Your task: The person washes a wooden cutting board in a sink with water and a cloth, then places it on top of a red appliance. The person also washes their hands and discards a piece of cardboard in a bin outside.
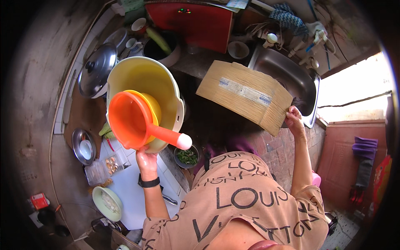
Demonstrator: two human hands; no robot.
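Observation:
My left hand grips the near rim of a pale yellow plastic bucket, tilted with its mouth towards me. Inside it sit a yellow plastic bowl or dipper and, in front of that, an orange plastic dipper whose handle points right. My fingers behind the rim are mostly hidden. A flat piece of corrugated cardboard with a strip of printed tape hangs from my right hand, pinched at its right edge. The cardboard covers part of the front of a stainless steel sink.
On the left counter are a lidded steel pot, a white cutting board, a green bowl of pale food and a steel dish. A bowl of leafy greens stands below the bucket. A pot stands behind.

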